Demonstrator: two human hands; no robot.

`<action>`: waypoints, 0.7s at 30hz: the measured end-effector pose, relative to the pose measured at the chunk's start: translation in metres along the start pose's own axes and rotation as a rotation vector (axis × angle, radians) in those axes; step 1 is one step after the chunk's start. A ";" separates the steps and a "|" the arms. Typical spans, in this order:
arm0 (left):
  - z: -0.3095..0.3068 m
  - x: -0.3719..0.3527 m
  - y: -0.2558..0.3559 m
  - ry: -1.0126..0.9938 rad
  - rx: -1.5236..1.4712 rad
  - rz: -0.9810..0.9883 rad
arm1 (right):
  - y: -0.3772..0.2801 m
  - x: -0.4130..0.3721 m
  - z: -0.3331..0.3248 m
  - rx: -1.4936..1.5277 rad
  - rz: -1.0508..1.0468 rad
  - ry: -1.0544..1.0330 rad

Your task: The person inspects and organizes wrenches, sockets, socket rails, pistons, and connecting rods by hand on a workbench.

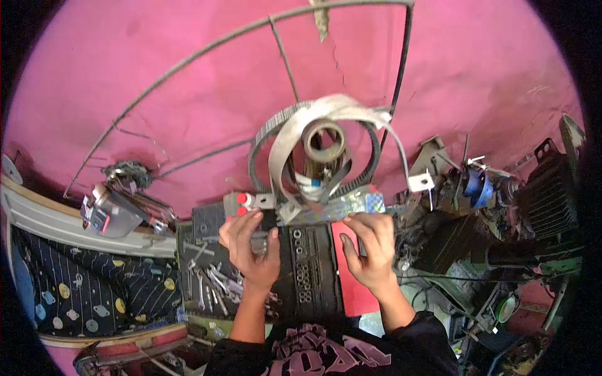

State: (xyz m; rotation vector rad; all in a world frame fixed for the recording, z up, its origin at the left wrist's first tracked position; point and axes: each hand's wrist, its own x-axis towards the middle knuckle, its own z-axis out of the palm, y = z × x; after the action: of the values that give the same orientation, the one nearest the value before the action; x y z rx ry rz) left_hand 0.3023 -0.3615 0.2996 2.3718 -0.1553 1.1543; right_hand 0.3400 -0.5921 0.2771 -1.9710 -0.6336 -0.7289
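Note:
My left hand (252, 250) is raised above the bench with fingers and thumb apart and nothing held. Beneath and beside it are loose wrenches (213, 288) and a black socket tray (307, 269). To the right, my right hand (370, 250) hovers over a red panel (357, 294), its thumb apart from the fingers and its palm free. Just beyond both hands stand a pale curved metal band (285, 144), a ribbed black belt (258, 156) and a round metal ring (325, 141). A red-capped container (244, 200) is near my left fingertips.
A bent metal rod frame (188, 59) arches before the pink wall (219, 94). Dark patterned cloth (94, 288) lies at left, near a clear container (116, 213). On the right are a blue part (478, 188), cables and cluttered metal parts, including a finned piece (542, 194).

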 end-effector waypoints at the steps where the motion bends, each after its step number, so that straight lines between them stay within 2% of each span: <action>1: -0.006 -0.028 -0.010 -0.073 0.054 -0.091 | 0.006 -0.029 0.005 0.016 0.059 -0.094; 2: -0.014 -0.058 -0.020 -0.090 0.064 -0.113 | 0.012 -0.058 0.007 0.011 0.119 -0.247; 3: -0.023 -0.089 -0.030 -0.227 0.091 -0.217 | 0.018 -0.088 0.008 0.021 0.136 -0.270; 4: -0.034 -0.120 -0.037 -0.364 0.116 -0.323 | 0.024 -0.119 0.007 -0.032 0.136 -0.520; 5: -0.046 -0.152 -0.042 -0.379 0.123 -0.349 | 0.029 -0.149 0.006 -0.082 0.129 -0.773; 6: -0.059 -0.183 -0.045 -0.534 0.136 -0.448 | 0.034 -0.181 0.004 -0.069 0.140 -0.800; 8: -0.086 -0.233 -0.043 -0.808 0.097 -0.669 | 0.036 -0.233 -0.002 -0.177 0.289 -1.255; 9: -0.094 -0.249 -0.036 -0.817 0.097 -0.689 | 0.031 -0.238 -0.006 -0.170 0.293 -1.275; 11: -0.106 -0.275 -0.024 -0.894 0.000 -0.874 | 0.029 -0.239 -0.006 -0.319 0.442 -1.483; 12: -0.112 -0.285 -0.026 -0.992 0.027 -0.792 | 0.030 -0.227 -0.006 -0.337 0.478 -1.521; 13: -0.118 -0.286 -0.024 -0.990 0.026 -0.808 | 0.033 -0.221 -0.004 -0.351 0.443 -1.437; 15: -0.125 -0.281 -0.025 -1.263 0.131 -0.708 | 0.037 -0.201 -0.002 -0.454 0.421 -1.295; 16: -0.127 -0.269 -0.026 -1.349 0.135 -0.771 | 0.039 -0.187 0.000 -0.518 0.380 -1.253; 21: -0.146 -0.283 -0.043 -1.225 0.206 -0.659 | 0.014 -0.129 -0.010 -0.606 0.364 -0.922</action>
State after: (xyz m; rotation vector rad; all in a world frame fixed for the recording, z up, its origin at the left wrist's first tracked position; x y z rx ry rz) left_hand 0.0324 -0.2855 0.1432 2.6319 0.3385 -0.6606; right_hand 0.2578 -0.6252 0.1815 -2.8867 -0.5689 0.3144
